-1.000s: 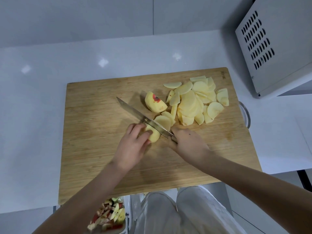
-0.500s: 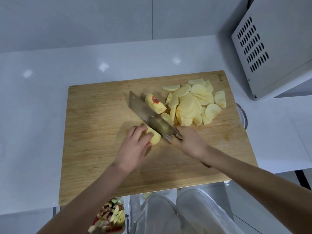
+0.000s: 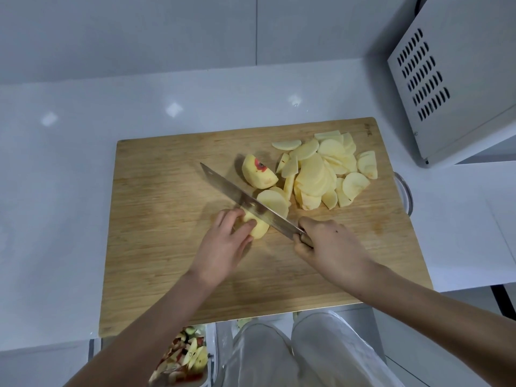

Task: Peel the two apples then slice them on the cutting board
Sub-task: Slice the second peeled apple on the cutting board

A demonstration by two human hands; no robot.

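Apple piece (image 3: pixel 259 227): middle of cutting board (image 3: pixel 156 219), pinned under curled fingers of left hand (image 3: pixel 226 247).
Knife (image 3: pixel 245 201): handle wrapped tight in right hand (image 3: pixel 332 247), blade against the piece.
Slices (image 3: pixel 321 174): heaped toward board's far right, unsliced chunk (image 3: pixel 258 174) beside them.
Technique: tuck fingertips back, cut straight down, thin and even.
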